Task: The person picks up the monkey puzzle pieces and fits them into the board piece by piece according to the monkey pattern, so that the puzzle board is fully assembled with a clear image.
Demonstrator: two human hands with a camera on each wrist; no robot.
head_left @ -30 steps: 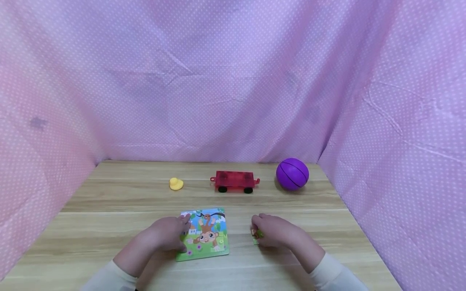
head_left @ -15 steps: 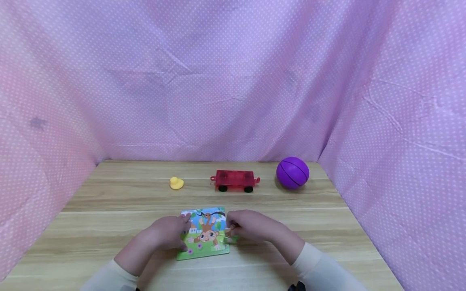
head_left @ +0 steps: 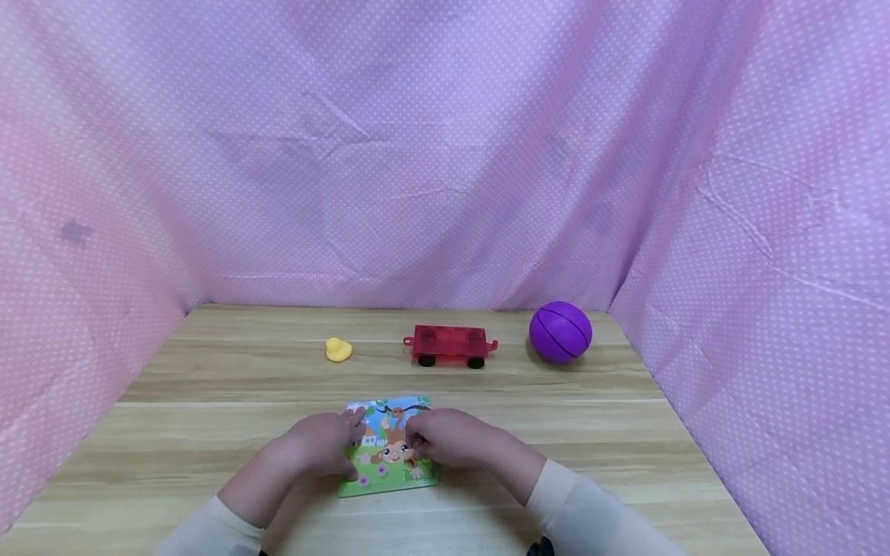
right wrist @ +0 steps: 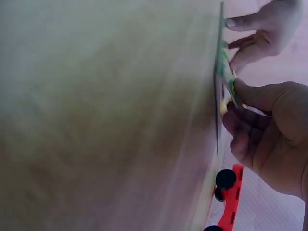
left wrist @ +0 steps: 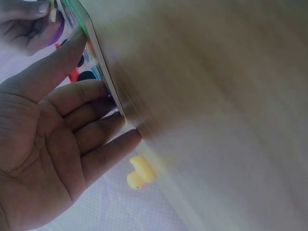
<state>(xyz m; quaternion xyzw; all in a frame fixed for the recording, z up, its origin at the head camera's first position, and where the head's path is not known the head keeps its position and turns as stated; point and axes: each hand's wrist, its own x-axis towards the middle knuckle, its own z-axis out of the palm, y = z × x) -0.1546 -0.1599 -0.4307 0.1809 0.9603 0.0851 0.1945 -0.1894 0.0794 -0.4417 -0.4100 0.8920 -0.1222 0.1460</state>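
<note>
A square puzzle with a cartoon monkey picture (head_left: pixel 375 485) lies flat on the table. My left hand (head_left: pixel 320 446) rests at its left side, thumb and fingertips touching the edge; in the left wrist view its fingers look fairly straight. Over the puzzle's right part, my right hand (head_left: pixel 452 439) pinches a small puzzle piece (right wrist: pixel 227 72) between thumb and fingers. In the right wrist view that piece is tilted, at the puzzle's surface; whether it touches I cannot tell. The right hand hides part of the puzzle's right side.
Behind the puzzle, on the wooden table (head_left: pixel 208 448), stand a yellow rubber duck (head_left: pixel 338 350), a red toy wagon (head_left: pixel 450 343) with black wheels and a purple ball (head_left: pixel 560 333). Pink dotted cloth (head_left: pixel 417 154) hangs around the back and sides.
My right hand has moved left with the puzzle piece, from the bare table to over the puzzle's right part. The left hand has stayed at the puzzle's left edge.
</note>
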